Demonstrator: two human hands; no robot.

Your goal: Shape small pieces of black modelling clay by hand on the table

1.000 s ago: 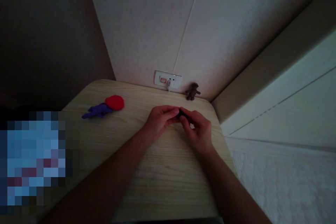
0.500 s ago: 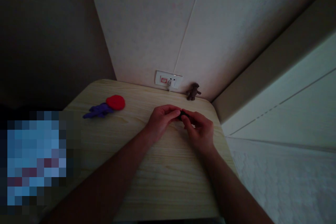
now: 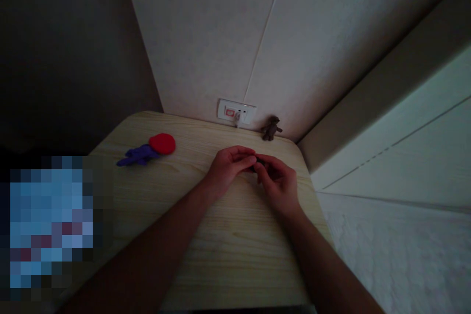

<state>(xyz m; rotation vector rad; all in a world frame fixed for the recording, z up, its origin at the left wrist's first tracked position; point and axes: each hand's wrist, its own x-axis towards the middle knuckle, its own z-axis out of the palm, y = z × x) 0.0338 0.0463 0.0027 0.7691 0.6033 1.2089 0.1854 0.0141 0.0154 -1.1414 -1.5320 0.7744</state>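
Observation:
Over the right half of the wooden table, my left hand (image 3: pixel 227 169) and my right hand (image 3: pixel 281 182) meet at the fingertips. Between them they pinch a small dark lump of what looks like modelling clay (image 3: pixel 259 161), mostly covered by the fingers. Both thumbs press on it from the near side. Beyond my hands, a small brown bear-like figure (image 3: pixel 271 128) stands against the wall. To the left lie a flat red disc (image 3: pixel 162 143) and a purple clay-like shape (image 3: pixel 138 155), the disc touching the purple shape's right end.
The pale wooden table (image 3: pixel 235 265) has rounded far corners and meets the wall. A socket plate (image 3: pixel 225 110) with a plug in it sits just above the table's back edge. White quilted fabric (image 3: pixel 397 260) lies to the right. A blurred blue patch (image 3: pixel 47 211) covers the lower left.
My right hand has shifted slightly left and its fingers have closed further over the dark lump, so less of it shows. The figure, disc and purple shape stay put.

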